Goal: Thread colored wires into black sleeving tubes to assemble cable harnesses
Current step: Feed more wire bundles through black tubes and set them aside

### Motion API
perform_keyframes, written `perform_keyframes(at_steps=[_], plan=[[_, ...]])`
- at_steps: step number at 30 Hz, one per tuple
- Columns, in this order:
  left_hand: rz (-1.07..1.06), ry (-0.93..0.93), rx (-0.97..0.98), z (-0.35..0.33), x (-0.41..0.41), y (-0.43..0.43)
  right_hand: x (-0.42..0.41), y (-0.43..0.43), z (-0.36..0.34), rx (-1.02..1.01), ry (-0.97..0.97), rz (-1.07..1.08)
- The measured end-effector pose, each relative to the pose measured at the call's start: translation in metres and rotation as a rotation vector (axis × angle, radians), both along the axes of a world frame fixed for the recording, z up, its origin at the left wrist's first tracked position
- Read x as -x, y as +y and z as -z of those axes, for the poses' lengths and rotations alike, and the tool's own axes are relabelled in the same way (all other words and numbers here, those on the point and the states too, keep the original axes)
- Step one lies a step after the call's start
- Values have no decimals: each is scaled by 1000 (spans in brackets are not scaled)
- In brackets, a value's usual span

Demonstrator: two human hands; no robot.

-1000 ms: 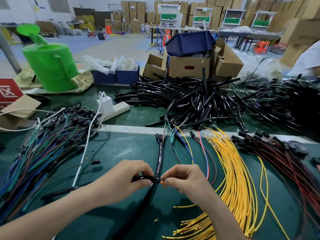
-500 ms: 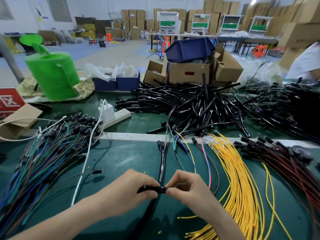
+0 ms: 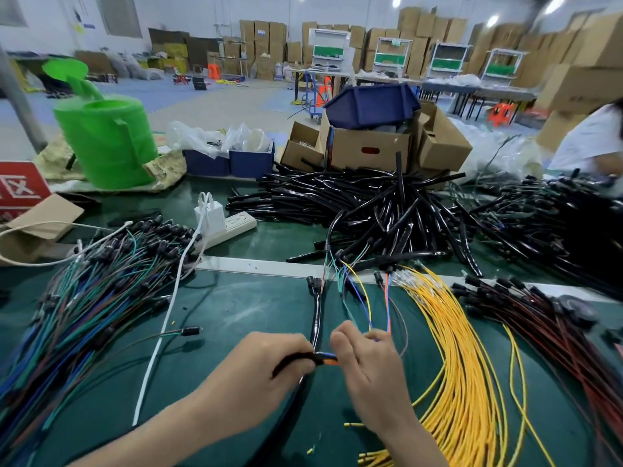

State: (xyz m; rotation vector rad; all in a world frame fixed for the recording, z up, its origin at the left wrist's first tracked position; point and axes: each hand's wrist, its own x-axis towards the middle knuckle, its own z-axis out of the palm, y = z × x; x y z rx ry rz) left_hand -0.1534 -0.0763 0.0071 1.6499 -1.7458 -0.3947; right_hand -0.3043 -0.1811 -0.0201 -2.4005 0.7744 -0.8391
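Both hands are busy at the near edge of the worktop [image 3: 256,308], about in the middle. The left hand [image 3: 269,369] has thumb and fingers curled tight around a black sleeving tube [image 3: 300,358]. That tube lies roughly left to right, with its open end pointing right, straight at the other hand. The right hand [image 3: 367,375] is curled too and pinches the colored wires [image 3: 329,358] right at the tube's mouth. You can see a short orange and blue stretch of them between the two hands. It's a bit blurry there, so I can't tell how far in they go. From the right hand the wires run away toward the far edge, where they meet black connectors.

A second black sleeved harness [image 3: 317,318] lies on the mat with its long axis pointing near to far, passing just behind the pinch.

Other stuff on the worktop:
- The yellow wires [image 3: 455,348] are a fat bundle just right of the right hand.
- The red and black leads [image 3: 539,325] are toward the right edge.
- The mixed green and blue leads [image 3: 84,298] fan out on the left side, with a white cable [image 3: 161,342] beside them.
- The pile of black tubes [image 3: 371,203] sits toward the far edge.
- The power strip [image 3: 232,227] is left of that pile.
- The green watering can [image 3: 104,139] is at the far left corner.
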Motion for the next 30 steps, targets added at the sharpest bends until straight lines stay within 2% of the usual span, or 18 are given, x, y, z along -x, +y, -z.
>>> perform_keyframes(at_steps=[4, 9, 10, 12, 15, 17, 22, 27, 28, 30], plan=[[-44, 85, -2, -22, -19, 9, -12, -25, -28, 132, 3, 41], [-51, -12, -38, -44, -21, -3, -48, -14, -73, 350, 42, -195], [-40, -15, -5, -47, -20, -2, -54, -9, -75, 317, 18, -250], [-29, 38, 66, -51, -20, 2, -59, -13, -72, 119, -114, -294], [-82, 247, 73, -50, -28, 10, -59, -40, -57, -180, -249, -157], [-90, 269, 21, -49, -35, 15, -58, -57, -43, -253, -241, -72], [-140, 187, -107, -53, -51, 20, -62, -62, -55, 31, 5, 4], [-129, 51, -217, -62, -45, 13, -79, -12, -89, 364, 110, -174], [-114, 53, -228, -61, -40, 12, -80, 0, -90, 370, 113, -240], [-95, 83, -191, -59, -34, 14, -78, 7, -87, 167, 36, -339]])
